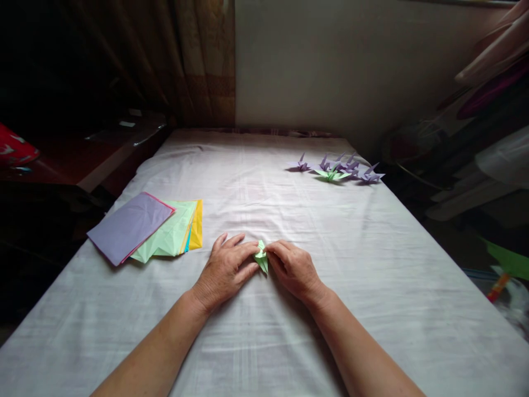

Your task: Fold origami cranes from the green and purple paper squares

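Observation:
Between my two hands, just above the cloth, is a small folded piece of light green origami paper (261,258). My left hand (228,266) pinches its left side between thumb and forefinger, with the other fingers spread over the cloth. From the other side, my right hand (294,268) grips the paper's right edge, its fingers curled together. The fingertips cover parts of the folds. The lower end of the paper narrows to a point toward me.
A fanned stack of coloured paper sheets (131,226), purple on top, lies at the left. Several purple paper cranes (349,165) and one green paper crane (331,175) stand at the far right of the cloth-covered table (372,264). A dark red side table (99,154) adjoins the left.

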Tool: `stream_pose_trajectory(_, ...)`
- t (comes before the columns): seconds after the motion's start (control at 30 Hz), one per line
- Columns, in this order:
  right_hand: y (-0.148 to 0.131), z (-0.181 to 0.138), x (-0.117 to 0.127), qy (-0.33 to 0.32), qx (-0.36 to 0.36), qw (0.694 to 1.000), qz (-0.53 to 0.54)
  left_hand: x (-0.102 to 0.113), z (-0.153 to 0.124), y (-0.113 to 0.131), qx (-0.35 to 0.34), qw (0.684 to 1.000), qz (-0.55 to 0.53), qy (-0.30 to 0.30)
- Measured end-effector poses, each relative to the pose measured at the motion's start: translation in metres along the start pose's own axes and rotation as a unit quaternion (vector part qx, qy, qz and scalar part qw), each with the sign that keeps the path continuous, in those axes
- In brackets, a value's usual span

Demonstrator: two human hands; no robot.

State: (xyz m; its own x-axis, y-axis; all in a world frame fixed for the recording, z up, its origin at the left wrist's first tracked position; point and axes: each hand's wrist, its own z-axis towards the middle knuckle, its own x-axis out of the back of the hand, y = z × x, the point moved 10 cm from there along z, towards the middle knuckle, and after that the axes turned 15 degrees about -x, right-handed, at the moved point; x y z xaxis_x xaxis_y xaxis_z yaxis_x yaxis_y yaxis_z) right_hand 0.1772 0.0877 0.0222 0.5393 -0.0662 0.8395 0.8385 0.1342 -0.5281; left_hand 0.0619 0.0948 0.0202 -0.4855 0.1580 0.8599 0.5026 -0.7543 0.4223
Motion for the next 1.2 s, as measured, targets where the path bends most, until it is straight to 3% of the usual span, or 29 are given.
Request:
stream_pose_trajectory(0.13,0.004,0.003,0.000,0.023,-0.033,0.999,0.017,0.000,0.002,-0.001,0.014,1.000,-0.009,0.001)
stream_pose_trajectory(0.23,0.006,0.004,0.000,0.028,-0.048,0.998,0.022,0.004,0.005,-0.004,0.022,0.999,-0.002,0.036)
stream_pose_trajectory(0.47,0.005,0.012,-0.005,-0.051,-0.036,0.997,0.034,0.011,0.007,-0.011,0.038,0.994,0.006,0.103)
stream_pose_trajectory(0.7,0.007,0.024,-0.005,-0.054,-0.107,0.992,-0.028,0.016,0.005,-0.012,0.047,0.990,0.008,0.134)
stream_pose_trajectory(0.97,0.012,0.027,-0.005,-0.055,-0.190,0.979,-0.045,0.016,0.004,-0.018,0.088,0.987,0.062,0.121)
stream_pose_trajectory(1.2,0.012,0.024,-0.005,-0.036,-0.211,0.976,-0.044,0.015,0.005,-0.018,0.087,0.988,0.055,0.114)
